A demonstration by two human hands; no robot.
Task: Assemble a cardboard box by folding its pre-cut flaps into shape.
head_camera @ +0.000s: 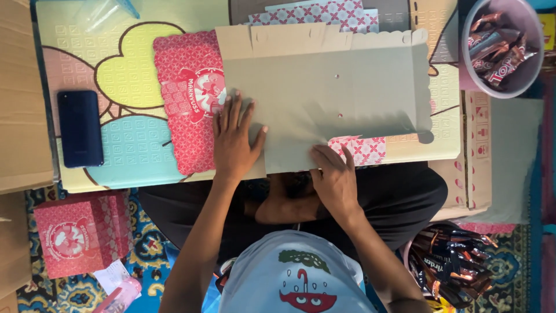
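We press both hands flat, left hand (233, 141) and right hand (334, 177), on the unfolded cardboard box blank (324, 98) at frame centre. Flaps remain flat; folding is barely begun.

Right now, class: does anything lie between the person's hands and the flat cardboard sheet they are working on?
Nothing visible does. The left hand presses flat on the cardboard sheet where it meets the red patterned panel, and the right hand rests directly on its near edge.
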